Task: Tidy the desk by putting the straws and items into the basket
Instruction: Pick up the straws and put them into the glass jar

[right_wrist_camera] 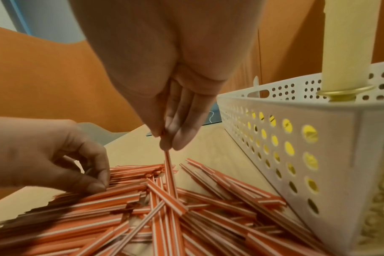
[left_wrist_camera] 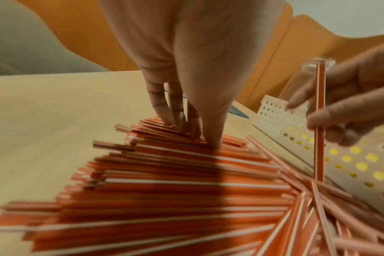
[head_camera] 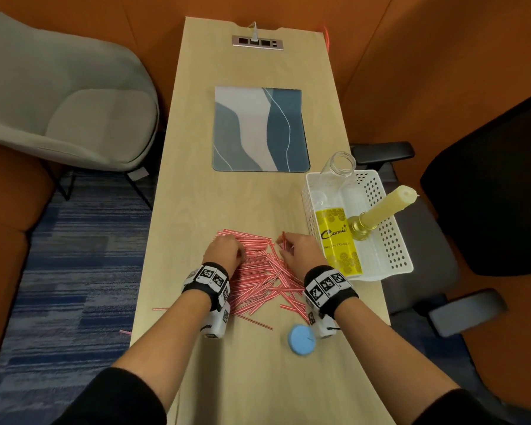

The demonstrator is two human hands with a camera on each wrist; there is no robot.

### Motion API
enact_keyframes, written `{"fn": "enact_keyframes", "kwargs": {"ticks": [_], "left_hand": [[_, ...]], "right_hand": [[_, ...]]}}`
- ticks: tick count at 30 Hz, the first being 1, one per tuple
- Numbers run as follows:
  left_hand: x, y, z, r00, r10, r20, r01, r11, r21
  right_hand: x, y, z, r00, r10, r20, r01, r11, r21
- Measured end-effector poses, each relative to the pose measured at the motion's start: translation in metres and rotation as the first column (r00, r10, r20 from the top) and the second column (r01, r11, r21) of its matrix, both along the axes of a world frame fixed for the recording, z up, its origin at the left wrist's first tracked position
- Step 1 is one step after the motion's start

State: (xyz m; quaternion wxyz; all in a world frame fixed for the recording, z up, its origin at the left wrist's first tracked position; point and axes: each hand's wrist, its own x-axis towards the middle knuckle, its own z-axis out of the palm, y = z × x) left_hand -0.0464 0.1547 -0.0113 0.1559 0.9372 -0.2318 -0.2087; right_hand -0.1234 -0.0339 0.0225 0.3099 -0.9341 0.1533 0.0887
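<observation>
Red-and-white striped straws (head_camera: 258, 271) lie in a loose pile on the wooden desk (head_camera: 246, 197). My left hand (head_camera: 227, 250) presses its fingertips (left_wrist_camera: 213, 140) down on the pile's left part (left_wrist_camera: 164, 181). My right hand (head_camera: 284, 243) pinches one straw (right_wrist_camera: 169, 171) and holds it upright, its lower end in the pile; the same straw (left_wrist_camera: 320, 124) shows in the left wrist view. To the right stands the white perforated basket (head_camera: 393, 240), holding a clear bottle with a yellow label (head_camera: 334, 231) and a cream candle in a gold holder (head_camera: 383, 210).
A blue round lid (head_camera: 302, 338) lies on the desk near my right wrist. A blue-grey mat (head_camera: 259, 130) sits farther back, a socket strip (head_camera: 257, 42) at the far end. One straw (head_camera: 160, 308) overhangs the left edge; another (head_camera: 125, 332) is on the carpet. Chairs flank the desk.
</observation>
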Motion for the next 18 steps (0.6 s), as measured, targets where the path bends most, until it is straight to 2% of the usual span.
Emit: {"fn": "enact_keyframes", "kwargs": {"ticks": [6, 9, 12, 15, 18], "left_hand": [[-0.004, 0.002, 0.001, 0.995, -0.098, 0.010, 0.098, 0.994, 0.056], [-0.002, 0.001, 0.007, 0.998, -0.057, -0.027, 0.056, 0.997, -0.044], [0.002, 0.001, 0.014, 1.000, 0.002, -0.024, -0.006, 0.989, -0.150], [0.008, -0.001, 0.028, 0.997, 0.065, 0.038, -0.051, 0.953, -0.298], [0.022, -0.013, 0.052, 0.981, 0.157, 0.114, -0.081, 0.867, -0.492]], "right_hand": [[0.000, -0.010, 0.016, 0.999, 0.026, 0.047, -0.028, 0.998, 0.053], [0.002, -0.019, 0.034, 0.994, 0.003, 0.108, -0.017, 0.991, 0.134], [0.011, -0.037, 0.071, 0.970, -0.092, 0.223, 0.042, 0.975, 0.219], [0.028, -0.063, 0.122, 0.893, -0.240, 0.382, 0.132, 0.949, 0.287], [0.047, -0.095, 0.158, 0.751, -0.320, 0.578, 0.184, 0.941, 0.282]]}}
